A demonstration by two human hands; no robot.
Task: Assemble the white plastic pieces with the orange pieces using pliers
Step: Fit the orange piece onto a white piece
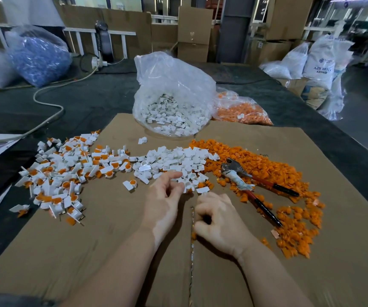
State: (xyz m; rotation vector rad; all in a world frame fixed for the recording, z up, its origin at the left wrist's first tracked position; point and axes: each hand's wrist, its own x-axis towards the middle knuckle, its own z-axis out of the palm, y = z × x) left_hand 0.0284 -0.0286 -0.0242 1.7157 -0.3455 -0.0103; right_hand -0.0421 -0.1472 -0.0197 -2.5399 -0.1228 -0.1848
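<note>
White pieces [176,161] heaped mid-cardboard [112,251], orange pieces [256,165] to the right – light, stiff, prob slippery; pinch by edges. Left hand [163,196] fingers curled at the white heap, grip unclear; right hand [216,216] curled, contents hidden. Pliers [249,185] lie untouched.

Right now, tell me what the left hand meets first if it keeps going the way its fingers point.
The left hand points forward and slightly right, its fingertips already at the near edge of the loose white pieces. It would probably push into them first.
</note>
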